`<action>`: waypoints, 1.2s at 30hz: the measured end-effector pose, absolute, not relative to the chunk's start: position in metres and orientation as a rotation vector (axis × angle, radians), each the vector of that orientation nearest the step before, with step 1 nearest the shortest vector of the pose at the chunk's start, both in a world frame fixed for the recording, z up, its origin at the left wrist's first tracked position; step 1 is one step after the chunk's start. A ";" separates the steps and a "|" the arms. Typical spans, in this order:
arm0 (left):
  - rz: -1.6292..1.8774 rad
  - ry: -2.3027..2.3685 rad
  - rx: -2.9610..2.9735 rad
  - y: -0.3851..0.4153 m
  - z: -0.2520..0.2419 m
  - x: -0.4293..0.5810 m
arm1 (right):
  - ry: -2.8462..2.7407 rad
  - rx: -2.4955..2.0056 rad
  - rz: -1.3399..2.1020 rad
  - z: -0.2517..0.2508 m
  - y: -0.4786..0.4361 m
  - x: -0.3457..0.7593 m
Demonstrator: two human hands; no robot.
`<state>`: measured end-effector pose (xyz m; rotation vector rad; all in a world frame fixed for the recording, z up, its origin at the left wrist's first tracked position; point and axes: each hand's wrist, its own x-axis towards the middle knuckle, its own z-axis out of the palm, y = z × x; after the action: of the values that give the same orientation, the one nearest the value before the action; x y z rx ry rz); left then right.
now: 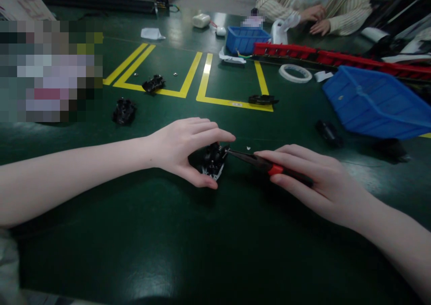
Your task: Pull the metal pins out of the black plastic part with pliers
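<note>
Left hand (183,143) clamped round black part (214,158), right hand (313,179) wrapped round pliers (275,169), tips right at part's edge. Tape roll (295,79) way beyond part, off right.

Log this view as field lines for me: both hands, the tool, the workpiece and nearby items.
Left hand: curled around black part; grip firmness unclear
Right hand: holding pliers
Pliers: tips at the black part's right side
Table: green, with yellow tape lines
Beyond, left: two more black parts
Beyond, right: blue bin, white tape roll
Across the table: another person's hands
</note>
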<state>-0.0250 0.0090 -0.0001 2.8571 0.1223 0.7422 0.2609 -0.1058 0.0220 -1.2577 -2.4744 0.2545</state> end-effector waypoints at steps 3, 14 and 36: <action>0.744 0.128 2.872 0.009 0.000 -0.025 | -2.489 -1.255 0.247 0.022 -0.106 0.261; 0.698 0.127 2.916 0.010 -0.001 -0.025 | -2.561 -1.246 0.125 0.020 -0.106 0.263; 0.466 0.185 3.068 0.010 0.001 -0.022 | -2.658 -1.218 -0.187 0.014 -0.104 0.260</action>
<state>-0.0221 0.0097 0.0005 3.0676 0.1855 0.4656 0.2596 -0.1038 0.0141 -1.2183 -2.6576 -0.1872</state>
